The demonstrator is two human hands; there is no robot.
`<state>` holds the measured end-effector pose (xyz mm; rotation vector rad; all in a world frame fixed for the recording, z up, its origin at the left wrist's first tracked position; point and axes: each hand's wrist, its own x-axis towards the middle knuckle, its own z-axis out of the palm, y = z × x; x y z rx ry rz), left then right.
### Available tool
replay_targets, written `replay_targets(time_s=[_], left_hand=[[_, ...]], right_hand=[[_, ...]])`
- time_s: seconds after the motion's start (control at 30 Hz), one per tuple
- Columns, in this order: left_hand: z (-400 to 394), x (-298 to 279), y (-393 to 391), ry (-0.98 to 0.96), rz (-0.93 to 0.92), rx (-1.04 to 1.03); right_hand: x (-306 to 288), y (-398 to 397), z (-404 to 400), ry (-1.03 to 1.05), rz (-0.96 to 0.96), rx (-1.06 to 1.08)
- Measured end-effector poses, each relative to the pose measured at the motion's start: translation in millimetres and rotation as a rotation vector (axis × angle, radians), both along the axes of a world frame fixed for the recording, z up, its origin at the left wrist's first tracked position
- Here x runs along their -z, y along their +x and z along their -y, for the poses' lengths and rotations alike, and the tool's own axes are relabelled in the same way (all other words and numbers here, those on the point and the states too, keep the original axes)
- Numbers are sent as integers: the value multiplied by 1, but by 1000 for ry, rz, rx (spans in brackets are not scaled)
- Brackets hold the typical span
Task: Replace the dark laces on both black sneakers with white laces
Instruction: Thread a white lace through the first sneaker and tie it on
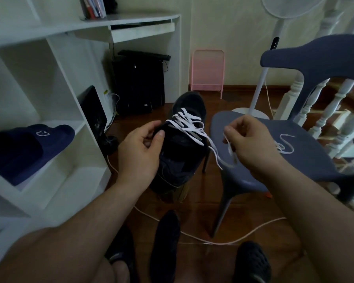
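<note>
While the left hand [140, 148] gripped the sneaker [184, 144], the right hand [251, 144] pinched the white lace [194, 127]; a hard tug risked uneven ends.

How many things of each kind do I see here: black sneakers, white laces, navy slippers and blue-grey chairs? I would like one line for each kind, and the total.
Black sneakers: 2, held sneaker, floor sneaker
White laces: 2, threaded lace, loose lace
Navy slippers: 1
Blue-grey chairs: 1
Total: 6
</note>
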<state>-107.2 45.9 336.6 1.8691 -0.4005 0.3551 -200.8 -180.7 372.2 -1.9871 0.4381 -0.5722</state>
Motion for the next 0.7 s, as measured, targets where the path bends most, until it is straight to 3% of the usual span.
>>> replay_targets(time_s=[0.27,0.4,0.6,0.7], left_hand=[[8,2,-9,-7,-94,25],[14,6,-10,-73,-194,36],[24,9,-13,-141,-365,91],[27,6,-16,-180,-423,121]], right_hand=[[-6,1,-20,-186,69,-120],[-6,3,-26,-427,64,-175],[-1,12,-44,-639,36,-122],[2,14,-47,-645,58,-126]])
